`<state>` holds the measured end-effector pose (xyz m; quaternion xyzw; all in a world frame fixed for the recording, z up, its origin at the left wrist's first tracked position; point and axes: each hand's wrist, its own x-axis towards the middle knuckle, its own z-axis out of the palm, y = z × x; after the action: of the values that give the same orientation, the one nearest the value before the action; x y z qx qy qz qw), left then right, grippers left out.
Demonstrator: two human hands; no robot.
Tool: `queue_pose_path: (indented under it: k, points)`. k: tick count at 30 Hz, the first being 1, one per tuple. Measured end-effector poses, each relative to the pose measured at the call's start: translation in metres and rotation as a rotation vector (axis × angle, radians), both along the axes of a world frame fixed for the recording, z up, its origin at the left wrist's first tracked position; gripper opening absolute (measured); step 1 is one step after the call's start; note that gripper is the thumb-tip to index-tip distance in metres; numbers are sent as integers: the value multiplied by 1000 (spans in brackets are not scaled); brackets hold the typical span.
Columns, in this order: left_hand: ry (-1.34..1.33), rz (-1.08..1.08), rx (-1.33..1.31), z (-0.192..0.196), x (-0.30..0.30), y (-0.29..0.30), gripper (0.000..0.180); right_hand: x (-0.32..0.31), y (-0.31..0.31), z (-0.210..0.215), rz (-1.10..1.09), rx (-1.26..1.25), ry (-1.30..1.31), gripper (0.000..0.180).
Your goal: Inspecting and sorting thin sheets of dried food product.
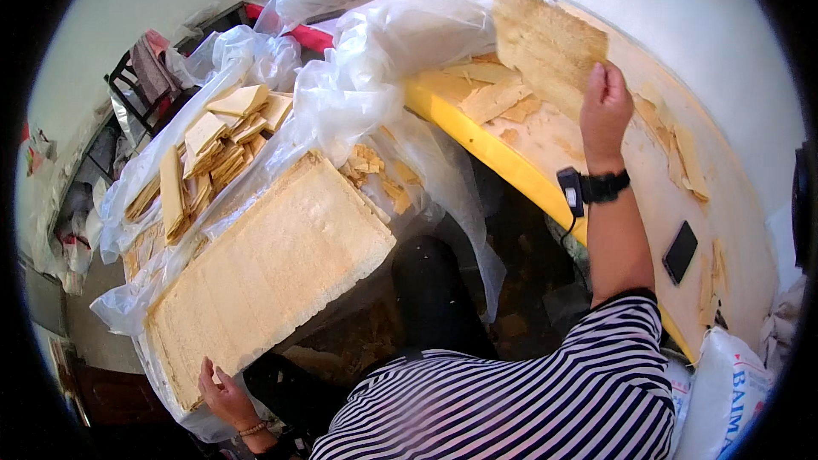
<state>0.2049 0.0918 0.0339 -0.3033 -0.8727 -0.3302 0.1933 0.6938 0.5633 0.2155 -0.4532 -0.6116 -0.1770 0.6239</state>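
My right hand pinches the corner of a thin, rough tan sheet, raised over the yellow-edged table at the upper right. Below on the left, my left hand is at the near corner of a stack of large pale-beige sheets. Its fingers are apart and hold nothing; whether they touch the stack's edge I cannot tell. The stack lies slanted on plastic film, its edges ragged. Beyond it is a pile of folded yellowish sheet pieces. Broken flakes lie by the stack's far end.
Crumpled clear plastic film lies between the pile and the yellow-edged table. On that table are loose sheet scraps and a black phone. A white printed sack stands lower right, a dark chair upper left.
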Motion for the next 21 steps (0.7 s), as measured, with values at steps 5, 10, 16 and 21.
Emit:
queue_pose_path:
  k: [5,10,16,21]
  points:
    - [-224,-214,122,-8,2,10,25,-53,-46,10,829,-195,610,23]
    - [-1002,-611,429,29,25,81,41,-132,-84,-30,1270,-669,842,26]
    - [-1393,-797,661,38,39,76,42,-229,-129,-116,1251,-978,223,29]
    - [-1592,-529,1006,29,12,37,43,-295,-152,-168,1508,-1361,665,28]
